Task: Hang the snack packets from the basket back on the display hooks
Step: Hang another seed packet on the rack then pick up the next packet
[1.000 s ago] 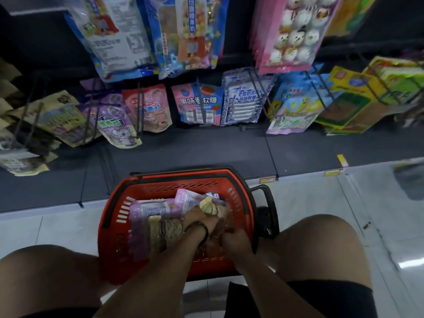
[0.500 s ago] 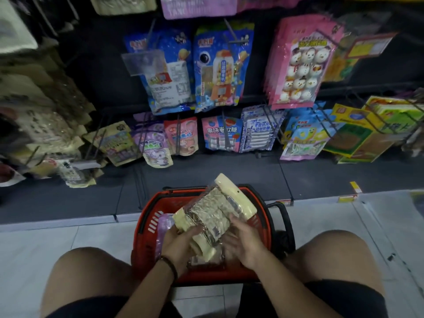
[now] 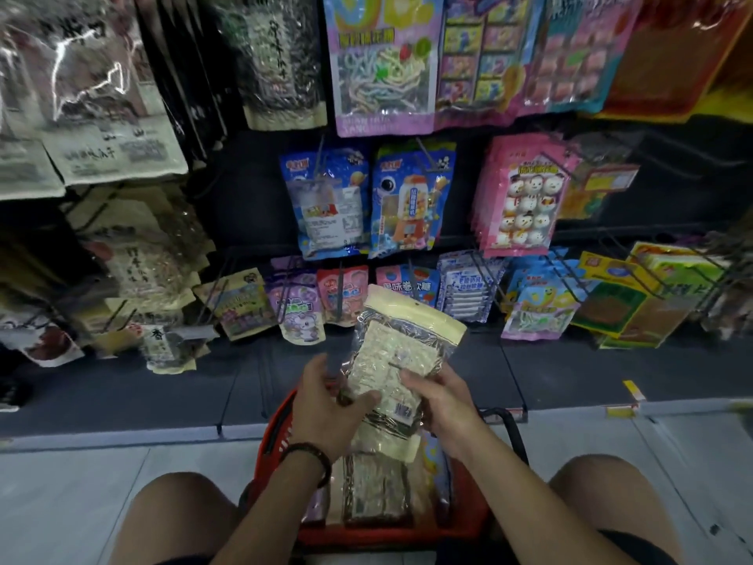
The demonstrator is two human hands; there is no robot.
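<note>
At the upper left of the frame hang dark and cream seed packets [image 3: 110, 148] that look like the same kind as the one in hand, so that side is probably its home, though I cannot read the labels well enough to be sure. Left of centre, the left hand [image 3: 326, 405] has its grip closed on the lower left edge of a clear, cream-topped snack packet [image 3: 401, 360], thumb across the front. The packet stands tilted, its header and small hang hole uppermost, likely so the hole can be found and aimed at a hook. Right of centre, the right hand [image 3: 442, 405] holds the packet's right edge, its grip closed too, steadying it. Below both hands sits the red basket [image 3: 277, 426] on the floor between the knees, with more packets [image 3: 375, 487] inside. Behind, the bottom row of display hooks [image 3: 338, 303] is crowded with candy bags, their wire arms jutting forward, which could snag a packet carried past. At the far right hang yellow and green packs [image 3: 635, 303].
</note>
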